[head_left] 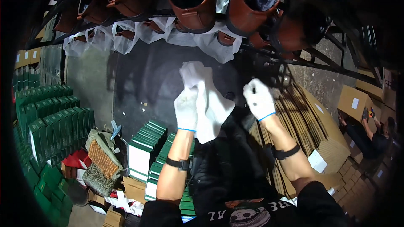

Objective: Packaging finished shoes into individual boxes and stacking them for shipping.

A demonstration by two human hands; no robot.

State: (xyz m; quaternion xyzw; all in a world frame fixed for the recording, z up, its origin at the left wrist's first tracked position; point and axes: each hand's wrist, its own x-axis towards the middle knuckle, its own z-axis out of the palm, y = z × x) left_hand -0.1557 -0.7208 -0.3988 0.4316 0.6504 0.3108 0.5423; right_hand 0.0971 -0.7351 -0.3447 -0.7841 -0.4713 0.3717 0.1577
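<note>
My left hand (185, 106), in a white work glove with a blue cuff edge, grips a limp white cloth (213, 111). The cloth hangs in loose folds to the right of the fingers, and one end flops up beyond them. Apart from it on the right, my right hand (260, 101) wears a matching glove. Its fingers are curled toward the thumb around a small dark gap; I cannot make out whether anything is in them. Ahead of both hands, brown leather shoes (191, 17) stand on a dark metal rack.
White translucent wrapping (181, 37) hangs around shoes on a lower tier. Green boxes (54, 132) are stacked at left, more green boxes (145, 147) nearer me. Flattened cardboard (294, 122) leans at right. A co-worker (370, 132) is beside a carton (353, 102) at far right.
</note>
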